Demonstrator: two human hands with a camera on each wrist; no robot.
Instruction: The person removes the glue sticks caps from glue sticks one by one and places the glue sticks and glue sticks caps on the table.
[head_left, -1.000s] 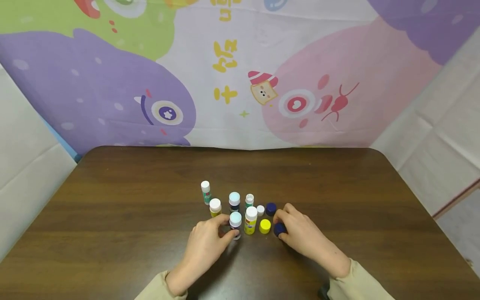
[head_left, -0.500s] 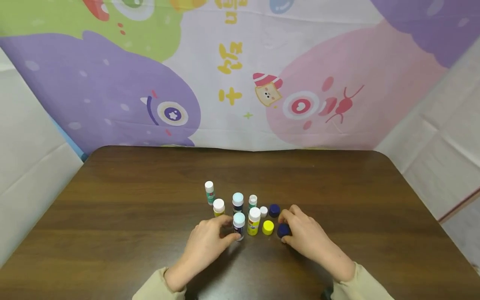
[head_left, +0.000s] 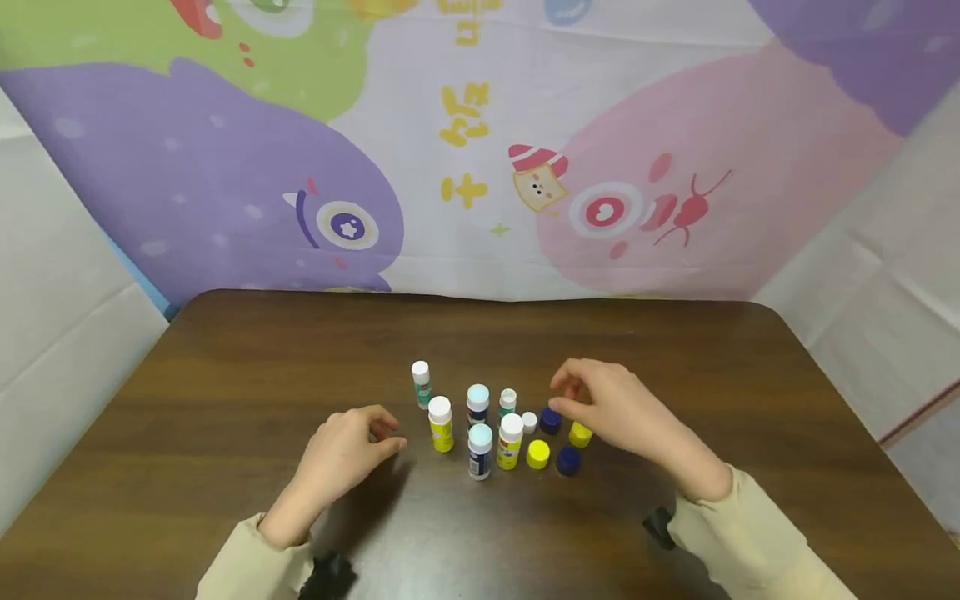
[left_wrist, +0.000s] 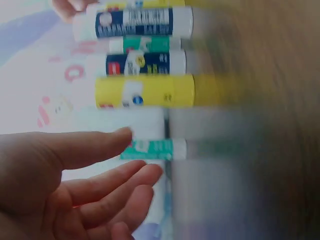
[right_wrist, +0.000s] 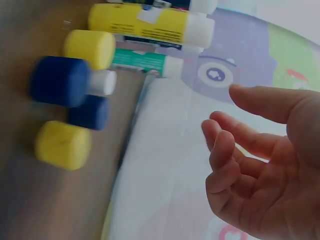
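Several glue sticks stand upright on the table: a navy one at the front, a yellow one beside it, another yellow one to the left, and a slim green one at the back left. My left hand hovers left of them with loose fingers and nothing held; the left wrist view shows the thumb apart from the fingers. To the right lie caps: navy, yellow and small white. Above them hangs my right hand, fingers loosely bent, holding nothing.
Behind the front row stand a second navy glue stick and a second green one. Another yellow cap lies under the right hand. A cartoon-printed cloth hangs along the far edge of the brown table.
My left hand has let go of the front navy glue stick and drawn back left. The right hand has released the front navy cap and risen away, uncovering a yellow cap.
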